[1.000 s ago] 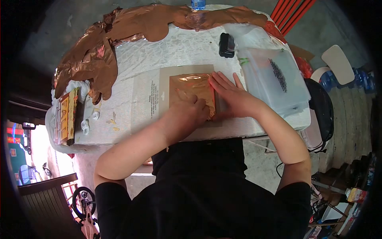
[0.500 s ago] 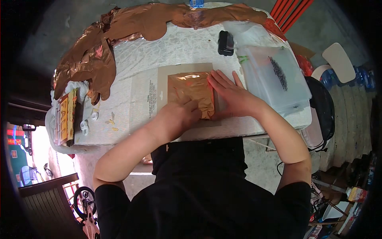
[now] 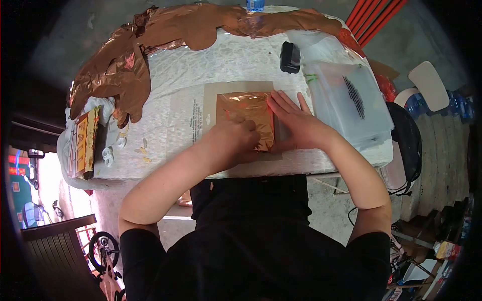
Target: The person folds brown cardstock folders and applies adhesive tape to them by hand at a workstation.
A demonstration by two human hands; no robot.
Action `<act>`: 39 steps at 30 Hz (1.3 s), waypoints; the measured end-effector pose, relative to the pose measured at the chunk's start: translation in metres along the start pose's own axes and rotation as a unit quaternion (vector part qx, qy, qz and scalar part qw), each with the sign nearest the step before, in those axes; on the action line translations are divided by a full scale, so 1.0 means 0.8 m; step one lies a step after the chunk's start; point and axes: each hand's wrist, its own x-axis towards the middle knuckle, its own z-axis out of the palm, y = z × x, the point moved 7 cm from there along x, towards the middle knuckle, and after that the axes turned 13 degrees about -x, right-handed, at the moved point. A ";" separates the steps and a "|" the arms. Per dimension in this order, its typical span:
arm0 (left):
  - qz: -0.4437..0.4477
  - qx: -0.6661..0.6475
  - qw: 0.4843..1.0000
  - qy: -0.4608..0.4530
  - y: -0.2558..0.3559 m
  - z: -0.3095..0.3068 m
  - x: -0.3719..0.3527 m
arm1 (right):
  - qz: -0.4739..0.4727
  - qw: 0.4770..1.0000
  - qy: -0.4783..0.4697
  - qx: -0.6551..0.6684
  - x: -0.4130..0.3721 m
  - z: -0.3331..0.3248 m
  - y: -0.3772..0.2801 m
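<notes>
A flat square of shiny copper-coloured foil (image 3: 246,106) lies on a grey-brown card (image 3: 241,86) at the table's front. Beside and partly under the card is a clear plastic bag (image 3: 186,120) with printed text. My left hand (image 3: 233,143) rests on the foil's lower left with its fingers curled closed; whatever they may hold is hidden. Laid along the foil's right edge, my right hand (image 3: 304,125) has its fingers stretched out and touching that edge, the thumb low near the foil's lower right corner.
Crumpled copper foil balloons (image 3: 191,27) line the back and left edges of the white-covered table (image 3: 241,60). A black case (image 3: 290,57) and a stack of clear plastic bags (image 3: 346,105) lie to the right. At left stand printed packets (image 3: 85,143) beside white ribbon rolls (image 3: 108,155).
My left hand has shifted slightly over the foil, which looks flatter and smoother at its lower part. My right hand keeps its place on the edge. The whole view has shifted a little.
</notes>
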 end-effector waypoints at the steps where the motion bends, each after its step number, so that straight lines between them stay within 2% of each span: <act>1: -0.001 0.000 1.000 0.002 0.003 0.000 0.003 | -0.002 1.000 0.000 -0.002 0.000 0.000 0.000; 4: -0.039 0.018 0.999 -0.029 0.003 0.006 0.010 | 0.000 1.000 -0.005 -0.003 0.000 0.002 0.002; 10: 0.016 0.107 0.994 -0.008 0.018 0.015 0.008 | -0.009 1.000 0.008 -0.004 0.000 0.004 0.003; 12: 0.049 0.187 0.981 -0.008 0.027 0.019 0.005 | -0.006 1.000 0.015 -0.006 0.001 0.004 0.002; 16: 0.090 0.188 0.978 0.028 0.025 0.025 -0.010 | -0.002 1.000 0.008 -0.026 0.002 0.005 0.003; 18: 0.136 0.136 0.981 0.027 0.028 0.021 -0.021 | -0.005 0.999 0.010 -0.044 0.001 0.006 0.003; 21: 0.116 0.109 0.987 -0.021 0.021 0.022 -0.033 | 0.002 0.999 -0.001 -0.042 0.001 0.004 0.000; 25: 0.125 0.049 0.991 -0.026 0.017 0.017 -0.047 | -0.004 0.999 0.002 -0.038 0.000 0.002 -0.001; 31: 0.106 -0.054 0.991 0.058 0.010 -0.005 -0.048 | -0.004 0.999 0.008 -0.032 0.001 0.003 0.000; 33: 0.028 -0.182 0.980 0.075 -0.015 -0.005 -0.047 | -0.001 0.999 0.000 -0.045 0.002 0.005 0.001; 37: 0.026 -0.180 0.979 0.091 -0.025 0.000 -0.047 | -0.008 0.999 0.003 -0.041 0.000 0.002 0.001; 39: 0.076 -0.148 0.981 0.099 -0.014 -0.002 -0.045 | -0.003 0.999 -0.011 -0.046 0.002 0.003 0.002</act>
